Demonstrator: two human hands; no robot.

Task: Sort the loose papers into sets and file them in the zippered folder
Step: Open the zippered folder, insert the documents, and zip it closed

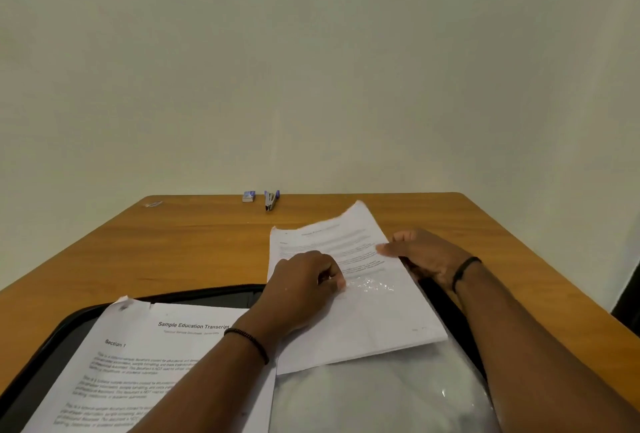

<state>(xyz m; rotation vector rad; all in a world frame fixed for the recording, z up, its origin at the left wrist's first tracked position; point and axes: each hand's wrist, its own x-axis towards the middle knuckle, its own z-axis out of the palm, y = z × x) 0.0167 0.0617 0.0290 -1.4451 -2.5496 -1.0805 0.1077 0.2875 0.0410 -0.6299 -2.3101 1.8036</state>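
A black zippered folder [194, 294] lies open on the near part of a wooden table [173, 245], its zip edge curving along the far side. On its left half rests a stapled set of papers [145, 360], turned at a slant, with the heading "Sample Education Transcript" and below it "Section 1"; the smaller body text is too blurred to read. Its top left corner is bent up.

On the right half of the folder lies a clear plastic sleeve [374, 394], shiny and wrinkled. A second set of papers [363, 311] lies over the sleeve's far part and reaches past the folder onto the table, its far corner curling upward. Its printed lines are too faint to read.

The left hand [304, 290] rests on this second set near its left edge, fingers curled and pinching at the sheet beside a crinkled bit of plastic. The right hand [426, 256] holds the set's right edge, thumb on top of the page and fingers curled under it. Each wrist wears a thin dark band.

At the far edge of the table, against the pale wall, stand a small stapler [271, 199] and just beside it a little box [248, 196] whose label cannot be read.
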